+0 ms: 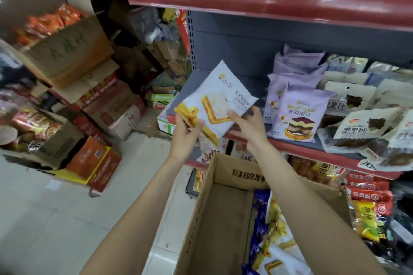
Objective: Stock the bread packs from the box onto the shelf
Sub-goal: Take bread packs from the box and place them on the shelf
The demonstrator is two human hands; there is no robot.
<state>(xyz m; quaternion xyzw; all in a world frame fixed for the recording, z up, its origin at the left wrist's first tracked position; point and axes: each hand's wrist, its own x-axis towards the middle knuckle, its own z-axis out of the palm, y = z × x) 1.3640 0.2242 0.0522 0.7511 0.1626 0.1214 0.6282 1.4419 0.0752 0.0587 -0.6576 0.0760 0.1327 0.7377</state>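
A white bread pack (218,94) with a yellow sandwich picture hangs tilted in front of the grey shelf (232,83) at its bare left end. My left hand (186,130) pinches the pack's lower left corner, with a second pack's yellow edge showing under it. My right hand (247,124) holds the lower right edge, thumb on the front. Below my arms stands the open cardboard box (220,214), with several white and blue bread packs (276,236) piled at its right side.
Purple cake-bread packs (299,114) and white packs with black print (366,125) fill the shelf to the right. A red-edged shelf (268,0) runs overhead. Stacked cartons (67,56) crowd the left; an orange box (93,163) lies on the white tiled floor.
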